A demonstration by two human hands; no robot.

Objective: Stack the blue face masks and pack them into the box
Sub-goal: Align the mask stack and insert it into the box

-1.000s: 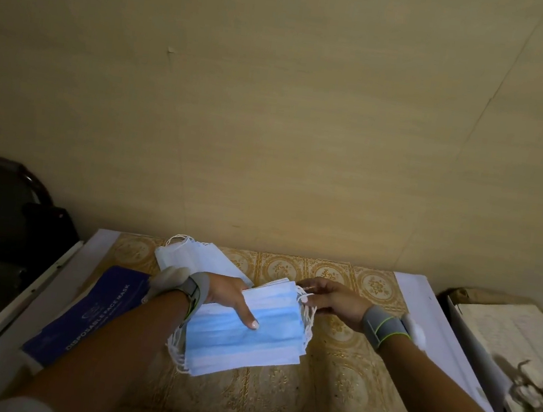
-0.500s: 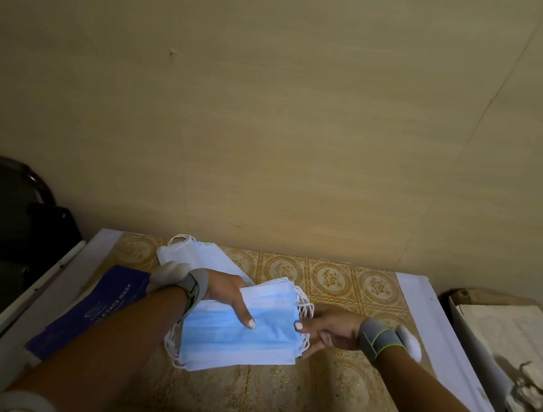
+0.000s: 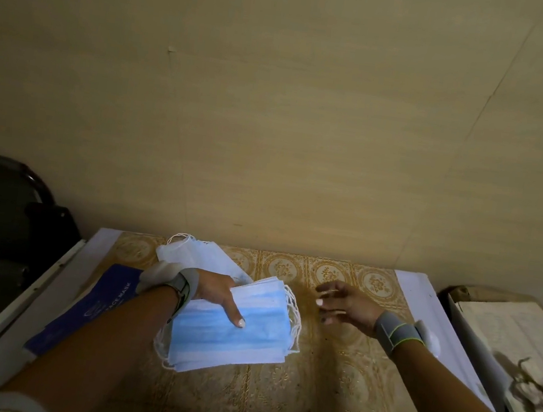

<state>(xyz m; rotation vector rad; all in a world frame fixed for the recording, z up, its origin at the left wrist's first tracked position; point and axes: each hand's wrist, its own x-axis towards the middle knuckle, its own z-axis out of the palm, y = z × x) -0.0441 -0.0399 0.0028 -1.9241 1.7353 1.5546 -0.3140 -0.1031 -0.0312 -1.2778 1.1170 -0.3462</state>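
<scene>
From the head camera, looking down at our own arms, we see our left hand [image 3: 213, 293] gripping a stack of blue face masks [image 3: 232, 332] at its left short edge, thumb laid across the top sheet and fingers hidden beneath, so the stack hangs just above the patterned table [image 3: 323, 403]. Our right hand [image 3: 346, 307] hovers just beside the stack's right edge, fingers loosely spread and holding nothing. White ear loops dangle from both short edges. A second pile of paler masks [image 3: 194, 254] lies on the table behind our left wrist. The dark blue box [image 3: 94, 307], printed with the words face mask, lies flat at the table's left side, partly under our left forearm. We judge the masks to be very light, soft and floppy, with smooth layers that can slide and fan apart; the loops may snag. We judge the best hold is a firm pinch across the whole thickness at both short edges, keeping the stack squared.
</scene>
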